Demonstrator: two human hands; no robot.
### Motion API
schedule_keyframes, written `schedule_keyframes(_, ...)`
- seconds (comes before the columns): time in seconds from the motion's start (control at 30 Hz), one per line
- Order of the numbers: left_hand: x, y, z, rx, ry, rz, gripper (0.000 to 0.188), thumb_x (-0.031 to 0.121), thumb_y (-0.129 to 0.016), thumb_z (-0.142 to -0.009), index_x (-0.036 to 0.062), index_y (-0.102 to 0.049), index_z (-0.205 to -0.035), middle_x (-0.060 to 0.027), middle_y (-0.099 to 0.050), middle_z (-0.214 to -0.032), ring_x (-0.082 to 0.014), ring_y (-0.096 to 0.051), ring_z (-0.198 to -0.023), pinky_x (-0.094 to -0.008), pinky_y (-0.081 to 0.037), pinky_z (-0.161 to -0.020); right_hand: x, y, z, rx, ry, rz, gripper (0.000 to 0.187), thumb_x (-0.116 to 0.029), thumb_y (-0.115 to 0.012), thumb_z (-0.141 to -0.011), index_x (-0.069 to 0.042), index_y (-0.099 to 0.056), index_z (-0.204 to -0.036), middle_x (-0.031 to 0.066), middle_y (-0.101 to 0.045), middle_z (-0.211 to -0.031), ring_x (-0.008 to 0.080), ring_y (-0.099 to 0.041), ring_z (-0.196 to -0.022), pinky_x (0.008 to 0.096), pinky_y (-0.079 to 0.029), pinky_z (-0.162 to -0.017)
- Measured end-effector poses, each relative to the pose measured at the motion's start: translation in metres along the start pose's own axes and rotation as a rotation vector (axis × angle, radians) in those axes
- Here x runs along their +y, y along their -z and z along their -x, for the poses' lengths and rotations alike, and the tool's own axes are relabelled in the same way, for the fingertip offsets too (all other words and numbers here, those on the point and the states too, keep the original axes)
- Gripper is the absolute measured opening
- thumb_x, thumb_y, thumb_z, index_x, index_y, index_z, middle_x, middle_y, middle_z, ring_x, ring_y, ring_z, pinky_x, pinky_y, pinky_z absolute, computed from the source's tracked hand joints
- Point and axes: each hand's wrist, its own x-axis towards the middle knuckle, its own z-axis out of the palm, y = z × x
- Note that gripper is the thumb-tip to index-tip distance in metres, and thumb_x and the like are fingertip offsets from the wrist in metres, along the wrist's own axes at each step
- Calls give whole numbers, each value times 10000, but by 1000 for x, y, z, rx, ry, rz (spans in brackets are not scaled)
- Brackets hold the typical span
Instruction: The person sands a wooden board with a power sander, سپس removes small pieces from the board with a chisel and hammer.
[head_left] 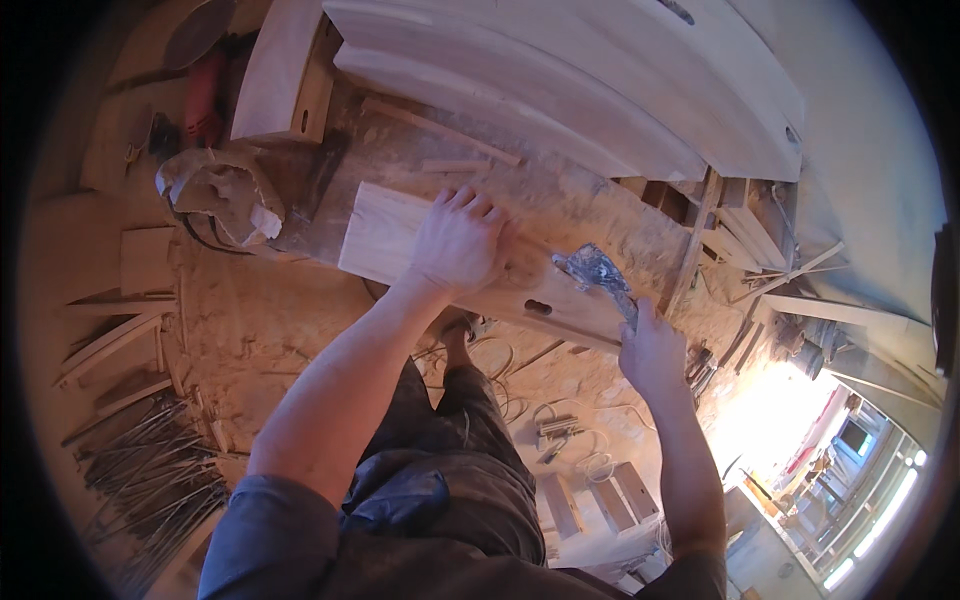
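A pale wooden board [385,230] with a dark slot near its front edge lies across the bench in front of me. My left hand [463,240] rests on top of it, its fingers bent at the board's far edge, gripping it. My right hand [652,355] is closed around the handle of a putty knife [595,268] at the board's right part. Grey-white, crusty material coats the knife's blade, which is over the board; I cannot tell whether it touches. A brownish patch shows on the wood between my left hand and the blade.
Large pale slotted panels [570,85] lean at the back. A torn paper bag [220,195] sits at the bench's left end, near a short wooden beam [280,75]. Thin rods [150,480] are heaped at lower left. Cables and wood blocks [610,505] lie on the dusty floor.
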Motion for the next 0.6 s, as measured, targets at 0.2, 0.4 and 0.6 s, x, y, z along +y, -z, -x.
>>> schedule_keyframes(0.2,1,1,1,-24,14,10,178,204,-650,-922,85,-635,-790,-92,-628,-799,-317,-601,-835,-443,-457,-775,-2,26,4,46,45,-114,327,-184,-686,-925,-43,-520,-1170,233,-702,-946,445,-697,-828,534,-546,-734)
schedule_keyframes(0.4,2,0,5,-32,10,-24,186,210,-643,-924,83,-640,-788,-97,-627,-800,-312,-597,-831,-440,-453,-773,21,25,-14,-125,124,90,353,-194,-716,-910,-41,-534,-1171,222,-699,-915,431,-701,-820,509,-552,-717)
schedule_keyframes(0.6,4,2,-2,-35,39,-22,159,204,-650,-901,72,-650,-813,-111,-632,-821,-329,-597,-831,-451,-454,-777,15,17,-12,131,195,-105,319,-167,-707,-906,-49,-537,-1148,202,-685,-888,426,-694,-788,521,-545,-698)
